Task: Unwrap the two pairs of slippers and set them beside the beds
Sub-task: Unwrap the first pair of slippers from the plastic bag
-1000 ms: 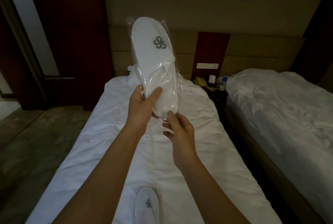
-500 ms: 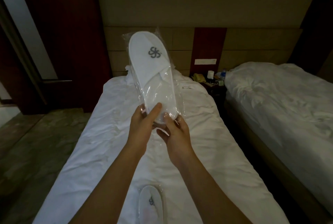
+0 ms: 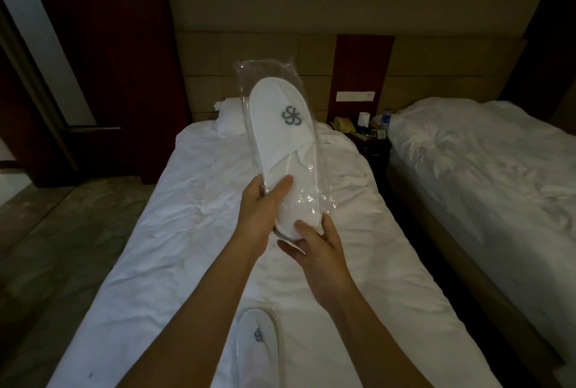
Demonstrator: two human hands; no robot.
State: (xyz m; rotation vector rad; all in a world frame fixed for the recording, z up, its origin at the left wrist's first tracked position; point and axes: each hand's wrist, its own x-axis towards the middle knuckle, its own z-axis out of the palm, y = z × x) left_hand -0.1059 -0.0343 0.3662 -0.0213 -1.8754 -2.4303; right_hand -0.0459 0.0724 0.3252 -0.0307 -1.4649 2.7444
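Observation:
A white slipper pair [image 3: 280, 135] with a grey logo, still inside a clear plastic wrapper [image 3: 265, 71], is held upright over the left bed [image 3: 193, 231]. My left hand [image 3: 260, 213] grips the wrapper's left side, thumb pressed on the front. My right hand [image 3: 314, 241] pinches the slippers' heel end at the bottom, where it sticks out of the wrapper. A second wrapped slipper pair [image 3: 257, 344] lies on the same bed near its foot, between my forearms.
A second bed [image 3: 486, 169] stands to the right across a narrow dark aisle. A nightstand [image 3: 364, 138] with a phone, a paper roll and a bottle sits between the headboards. Patterned carpet [image 3: 62, 247] and a dark wooden door lie to the left.
The wrapped pair has come lower and tilted slightly right. The slippers have slid down inside the wrapper, leaving empty plastic above the toes, and my right hand now grips the heel.

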